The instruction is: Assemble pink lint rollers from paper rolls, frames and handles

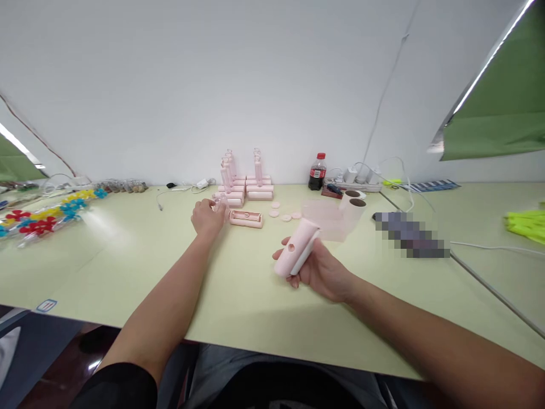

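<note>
My right hand point(326, 271) grips a pink lint roller point(298, 247) above the table, tilted. A round hole shows in its casing, and a white strip runs along its side. To the left, my left hand point(208, 218) has its fingers closed on a clear pinkish piece point(222, 200), mostly covered by the fingers; its exact kind cannot be made out. Beside that hand lies an open pink casing point(246, 219). Behind are several pink lint rollers point(259, 193) in rows, with slim translucent handles point(258, 167) upright among them.
Several pale pink discs point(286, 218) lie mid-table. Right of them are a thin pink sheet point(326, 218), two rolls with cardboard cores point(352, 209), a cola bottle point(317, 172) and a power strip point(361, 185). Bagged colourful flower shapes point(51, 216) lie left.
</note>
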### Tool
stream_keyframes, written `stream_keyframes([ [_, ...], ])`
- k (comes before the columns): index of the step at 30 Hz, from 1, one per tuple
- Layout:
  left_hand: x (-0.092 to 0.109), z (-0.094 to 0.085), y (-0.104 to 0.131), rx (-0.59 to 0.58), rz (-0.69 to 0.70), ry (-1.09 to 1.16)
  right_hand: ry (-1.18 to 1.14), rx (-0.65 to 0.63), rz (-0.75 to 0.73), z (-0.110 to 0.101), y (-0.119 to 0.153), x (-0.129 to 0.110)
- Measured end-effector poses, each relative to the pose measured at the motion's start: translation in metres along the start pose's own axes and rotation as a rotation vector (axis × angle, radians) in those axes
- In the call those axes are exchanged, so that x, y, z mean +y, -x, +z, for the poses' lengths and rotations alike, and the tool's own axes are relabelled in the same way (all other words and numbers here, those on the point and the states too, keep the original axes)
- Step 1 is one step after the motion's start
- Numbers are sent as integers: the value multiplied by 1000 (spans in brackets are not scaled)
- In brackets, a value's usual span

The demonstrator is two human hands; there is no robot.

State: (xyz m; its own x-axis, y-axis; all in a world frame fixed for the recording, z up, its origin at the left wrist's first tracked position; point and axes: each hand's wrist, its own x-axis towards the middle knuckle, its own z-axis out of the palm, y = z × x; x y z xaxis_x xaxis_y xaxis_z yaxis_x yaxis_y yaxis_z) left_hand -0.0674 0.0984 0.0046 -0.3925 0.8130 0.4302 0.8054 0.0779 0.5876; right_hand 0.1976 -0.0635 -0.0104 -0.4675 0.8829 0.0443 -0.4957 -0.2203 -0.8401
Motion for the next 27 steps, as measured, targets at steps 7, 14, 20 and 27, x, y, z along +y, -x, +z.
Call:
stream_keyframes([
  [7,30,-24,41,-225,412,660,89,245,-114,0,-2,-10],
  [14,53,-34,98,-661,890,748,53,362,-190,-4,-5,-15],
  [20,55,-35,104,-638,963,692,109,338,-189,-4,-4,-13],
  [27,54,-32,102,-572,1042,699,204,391,-172,-1,-4,-13],
])
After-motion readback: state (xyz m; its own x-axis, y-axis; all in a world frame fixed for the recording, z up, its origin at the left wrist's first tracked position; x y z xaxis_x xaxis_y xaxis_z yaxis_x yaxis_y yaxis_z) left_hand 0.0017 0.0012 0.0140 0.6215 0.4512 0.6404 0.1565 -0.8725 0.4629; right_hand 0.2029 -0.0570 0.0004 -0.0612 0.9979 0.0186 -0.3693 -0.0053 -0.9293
